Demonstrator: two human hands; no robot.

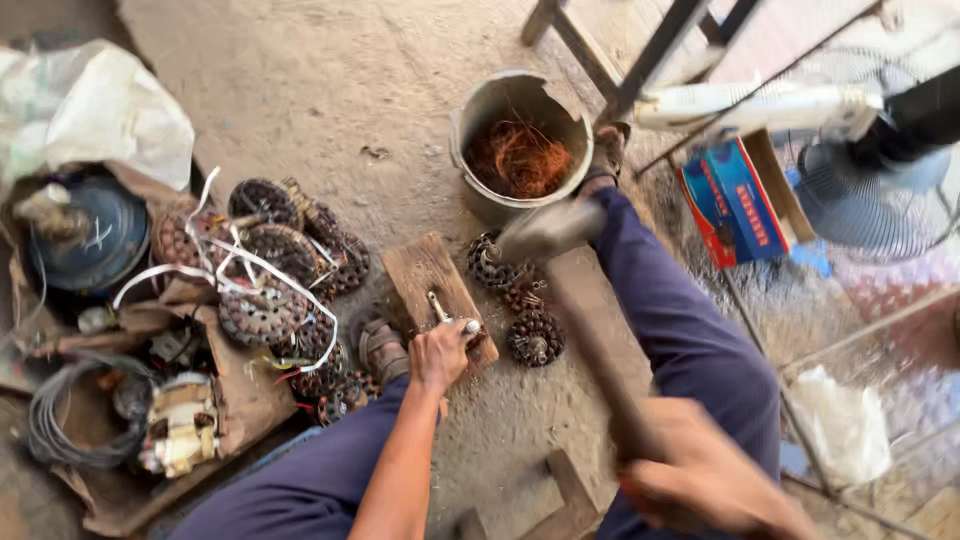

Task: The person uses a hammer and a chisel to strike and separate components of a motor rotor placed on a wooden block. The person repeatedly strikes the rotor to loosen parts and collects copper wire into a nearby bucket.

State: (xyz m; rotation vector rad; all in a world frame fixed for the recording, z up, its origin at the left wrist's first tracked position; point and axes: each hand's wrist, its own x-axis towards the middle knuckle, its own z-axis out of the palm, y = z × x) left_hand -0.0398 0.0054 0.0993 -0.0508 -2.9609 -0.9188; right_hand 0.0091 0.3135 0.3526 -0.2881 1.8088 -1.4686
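My left hand [438,354] grips a metal chisel-like tool [447,312] and rests it on a wooden block [425,275] lying on the ground. My right hand [690,470], blurred, holds the wooden handle of a hammer [600,350]; its metal head [545,232] hangs above the block's right side. Round wound stator cores [535,335] lie just right of the block. My legs in blue trousers frame the block, a sandalled foot [380,348] beside it.
A metal bucket [480,115] holds tangled copper wire [520,158]. Left lies a pile of stator cores [270,280] with white straps, a dark round motor housing [85,240], coiled cable [60,420]. A fan [880,190] and a blue box [745,200] stand right.
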